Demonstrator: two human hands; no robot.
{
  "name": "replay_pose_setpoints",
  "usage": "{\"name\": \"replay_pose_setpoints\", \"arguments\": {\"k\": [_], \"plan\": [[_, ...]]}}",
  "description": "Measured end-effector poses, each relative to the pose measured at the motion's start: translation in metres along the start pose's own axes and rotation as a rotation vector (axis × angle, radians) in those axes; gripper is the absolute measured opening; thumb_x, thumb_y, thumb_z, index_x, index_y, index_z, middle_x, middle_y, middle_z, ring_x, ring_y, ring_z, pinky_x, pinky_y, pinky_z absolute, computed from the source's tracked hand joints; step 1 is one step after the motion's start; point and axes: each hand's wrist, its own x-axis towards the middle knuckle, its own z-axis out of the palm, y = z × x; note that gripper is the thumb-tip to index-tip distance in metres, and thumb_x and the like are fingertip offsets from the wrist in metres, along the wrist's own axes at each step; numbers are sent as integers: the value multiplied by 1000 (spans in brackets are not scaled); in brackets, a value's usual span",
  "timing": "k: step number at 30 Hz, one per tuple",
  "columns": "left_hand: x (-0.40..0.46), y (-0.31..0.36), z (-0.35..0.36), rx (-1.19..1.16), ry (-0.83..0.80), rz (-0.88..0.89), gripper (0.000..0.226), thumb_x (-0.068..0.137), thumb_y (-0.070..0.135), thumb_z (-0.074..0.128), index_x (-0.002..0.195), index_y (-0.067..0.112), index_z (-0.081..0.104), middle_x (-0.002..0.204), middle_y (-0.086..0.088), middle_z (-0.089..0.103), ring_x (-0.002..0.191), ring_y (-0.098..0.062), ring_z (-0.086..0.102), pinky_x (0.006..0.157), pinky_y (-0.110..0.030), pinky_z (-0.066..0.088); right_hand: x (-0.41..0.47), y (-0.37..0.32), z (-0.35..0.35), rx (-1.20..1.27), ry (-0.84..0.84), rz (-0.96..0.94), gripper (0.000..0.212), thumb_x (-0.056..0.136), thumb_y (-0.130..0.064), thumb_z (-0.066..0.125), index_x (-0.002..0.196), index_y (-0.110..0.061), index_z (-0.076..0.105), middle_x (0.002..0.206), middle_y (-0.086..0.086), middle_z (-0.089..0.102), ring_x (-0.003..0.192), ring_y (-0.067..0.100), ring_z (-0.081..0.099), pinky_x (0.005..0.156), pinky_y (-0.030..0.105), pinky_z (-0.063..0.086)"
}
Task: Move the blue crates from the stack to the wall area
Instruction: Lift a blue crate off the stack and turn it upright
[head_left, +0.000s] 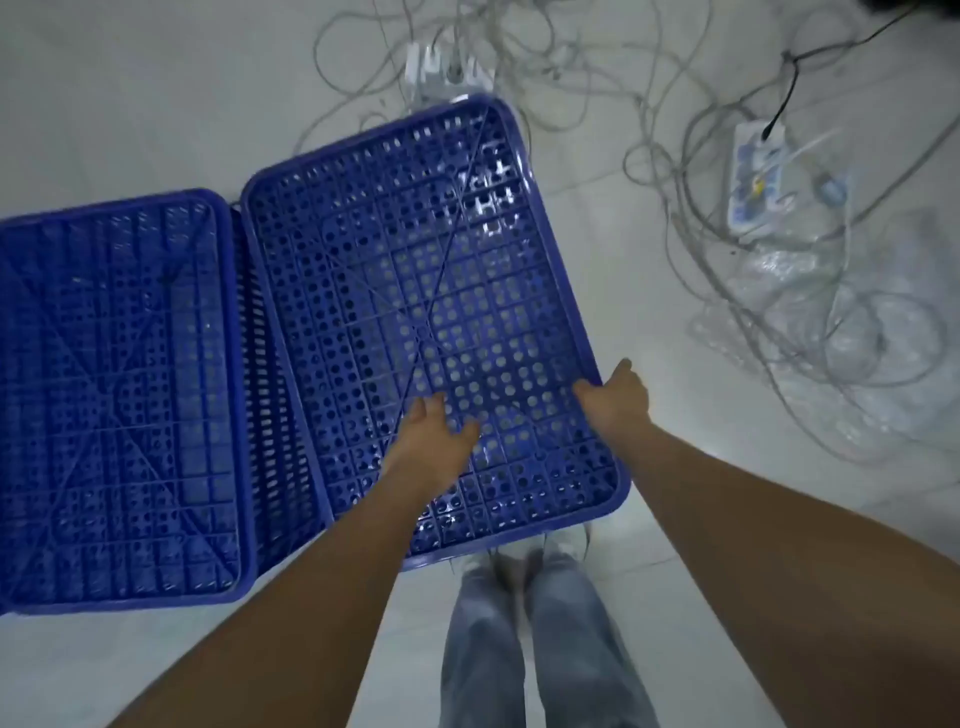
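Two blue perforated crates stand upside down, side by side, their gridded bottoms facing me. The left crate (114, 395) sits square to me. The right crate (415, 291) is turned at an angle, its far corner toward the cables. My left hand (436, 441) lies on the right crate's bottom with spread, relaxed fingers. My right hand (618, 397) grips that crate's right edge, thumb on top and fingers hidden over the rim.
A tangle of grey cables (727, 218) spreads over the white tiled floor at the back and right, with a power strip (758, 176) and crumpled clear plastic wrap (831, 353). My legs and shoes (524, 597) stand just behind the right crate.
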Motion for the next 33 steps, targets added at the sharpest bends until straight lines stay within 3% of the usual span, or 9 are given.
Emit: {"name": "replay_pose_setpoints", "arguments": {"k": [2, 5, 8, 11, 14, 20, 23, 28, 33], "plan": [[14, 2, 12, -57, 27, -40, 73, 96, 50, 36, 154, 18, 6, 163, -2, 0, 149, -26, 15, 106, -38, 34, 19, 5, 5, 115, 9, 28, 62, 95, -29, 47, 148, -7, 24, 120, 6, 54, 109, 30, 57, 91, 39, 48], [34, 10, 28, -310, 82, -168, 73, 93, 50, 43, 153, 22, 11, 162, -3, 12, 143, -29, 28, 96, -34, 38, 35, 13, 10, 278, 32, -28, 43, 94, -22, 55, 134, -8, 46, 93, 2, 62, 65, 11, 55, 55, 24, 45], [47, 30, 40, -483, 77, -203, 79, 91, 51, 49, 154, 22, 10, 162, -5, 13, 143, -30, 28, 98, -38, 39, 44, 17, 7, 235, 25, -76, 39, 90, -23, 63, 123, -7, 50, 98, 8, 61, 72, 21, 55, 62, 29, 45], [54, 59, 39, -511, 52, -279, 91, 87, 58, 51, 154, 20, 4, 162, -12, -7, 149, -33, 5, 114, -49, 25, 50, 16, -3, 230, -8, -79, 24, 88, -18, 66, 99, -9, 46, 70, -1, 52, 56, 13, 49, 48, 24, 40], [52, 80, 32, -534, 16, -404, 108, 76, 71, 52, 154, 23, -6, 159, -19, -18, 148, -38, -9, 116, -60, 10, 44, 20, -5, 225, 12, -113, 28, 84, -16, 71, 89, -9, 44, 62, 1, 47, 51, 15, 45, 49, 27, 36], [37, 93, 19, -641, 51, -470, 127, 55, 91, 43, 152, 30, -12, 158, -24, -15, 146, -43, -9, 114, -65, 5, 0, 16, -18, 220, 90, -310, 29, 83, -13, 70, 83, -11, 41, 66, -2, 42, 55, 14, 36, 48, 16, 32], [25, 100, 11, -719, 55, -480, 158, 17, 103, 28, 153, 31, -8, 159, -25, -11, 146, -44, -7, 113, -66, 4, -27, 4, -31, 141, 151, -409, 27, 85, -15, 68, 87, -11, 42, 67, -8, 39, 55, 8, 35, 51, 23, 32], [8, 88, 0, -890, 72, -434, 121, 64, 80, 55, 151, 32, -13, 161, -15, -7, 148, -36, 1, 116, -60, 14, -74, -16, -43, 18, 157, -574, 23, 85, -17, 68, 89, -15, 46, 69, -15, 39, 60, 0, 39, 54, 16, 31], [-5, 49, 2, -1149, 49, -307, 118, 54, 82, 59, 149, 46, -2, 162, -3, 9, 147, -30, 18, 114, -57, 23, -108, -27, -18, -106, 139, -691, 19, 85, -23, 66, 83, -20, 47, 69, -14, 41, 63, 4, 40, 57, 20, 37]]}}
